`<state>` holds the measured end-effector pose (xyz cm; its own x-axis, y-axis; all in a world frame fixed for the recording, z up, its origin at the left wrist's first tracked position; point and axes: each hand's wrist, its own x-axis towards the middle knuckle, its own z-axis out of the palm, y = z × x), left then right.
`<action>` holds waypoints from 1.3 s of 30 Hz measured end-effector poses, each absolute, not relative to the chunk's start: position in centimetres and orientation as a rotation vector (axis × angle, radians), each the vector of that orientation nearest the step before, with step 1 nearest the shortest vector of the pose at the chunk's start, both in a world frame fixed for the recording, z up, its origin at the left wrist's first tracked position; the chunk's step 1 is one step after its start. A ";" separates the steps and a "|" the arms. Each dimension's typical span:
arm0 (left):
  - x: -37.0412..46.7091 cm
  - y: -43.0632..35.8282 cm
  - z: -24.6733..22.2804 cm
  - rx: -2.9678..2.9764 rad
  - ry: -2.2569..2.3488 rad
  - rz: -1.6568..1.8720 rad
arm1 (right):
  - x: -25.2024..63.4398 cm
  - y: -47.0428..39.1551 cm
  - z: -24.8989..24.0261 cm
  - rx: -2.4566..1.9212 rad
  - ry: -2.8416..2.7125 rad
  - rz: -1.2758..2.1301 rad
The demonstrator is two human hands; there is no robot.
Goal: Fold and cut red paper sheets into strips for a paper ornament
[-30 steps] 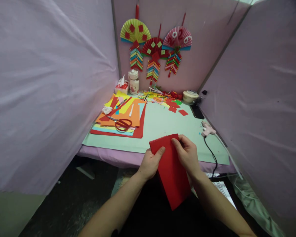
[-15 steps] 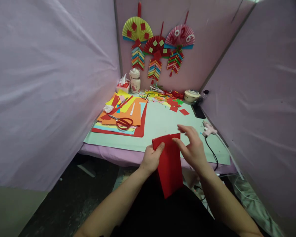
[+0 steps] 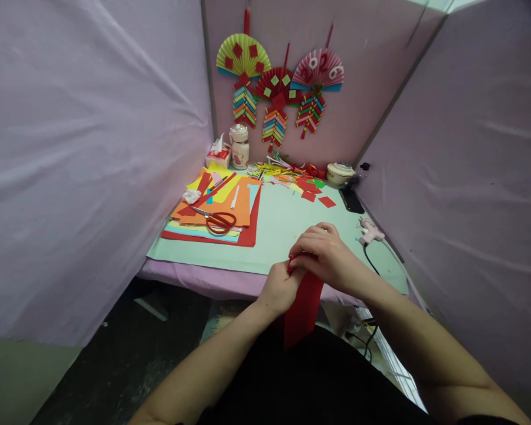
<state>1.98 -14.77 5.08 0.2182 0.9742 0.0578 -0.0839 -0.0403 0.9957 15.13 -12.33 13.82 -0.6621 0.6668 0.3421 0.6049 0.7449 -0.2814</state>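
Observation:
A folded sheet of red paper [image 3: 301, 313] hangs down in front of my body, just off the table's near edge. My left hand [image 3: 279, 286] is closed on its upper left edge. Over the top edge curls my right hand [image 3: 321, 251], its fingers wrapped around the paper and meeting the left fingertips. The top of the paper is mostly hidden behind both hands. To the left on the table, red-handled scissors [image 3: 219, 221] lie across an orange sheet [image 3: 243, 206] on a stack of coloured paper.
Paper scraps [image 3: 283, 174] and red squares [image 3: 327, 202] lie toward the back. A bottle [image 3: 239, 147] and tissue box [image 3: 219, 154] stand back left. At right are a phone [image 3: 352, 200] and a glue gun [image 3: 370, 231] with its cord. Paper fan decorations [image 3: 243, 56] hang on the wall.
My right hand has moved left and closed over the top of the red paper, next to my left hand. The paper has turned and looks narrower.

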 end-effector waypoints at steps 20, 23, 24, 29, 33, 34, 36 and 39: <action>1.7 -13.6 4.5 0.796 0.481 0.673 | 18.5 -7.3 15.8 -1.139 -2.154 0.853; 1.9 -13.5 4.5 0.817 0.510 0.670 | 18.6 -7.2 15.5 -1.159 -2.142 0.858; 1.9 -13.5 4.5 0.824 0.507 0.671 | 18.6 -7.2 15.4 -1.168 -2.139 0.860; 1.8 -13.3 4.6 0.841 0.529 0.679 | 18.4 -7.3 15.4 -1.201 -2.115 0.875; 1.5 -13.4 4.4 0.817 0.527 0.608 | 18.6 -6.9 15.4 -1.255 -2.088 0.842; 1.4 -13.5 4.3 0.805 0.511 0.582 | 18.8 -6.7 15.4 -1.262 -2.076 0.831; 1.2 -13.7 3.9 0.782 0.497 0.548 | 19.1 -6.3 15.4 -1.265 -2.060 0.821; 1.2 -13.8 3.3 0.777 0.522 0.545 | 19.6 -5.9 15.2 -1.274 -2.058 0.817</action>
<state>1.24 -13.83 3.34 0.7421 0.6281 -0.2340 -0.2609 0.5923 0.7623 19.61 -5.89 15.25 -0.3770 0.9133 0.1541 0.5589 0.3570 -0.7484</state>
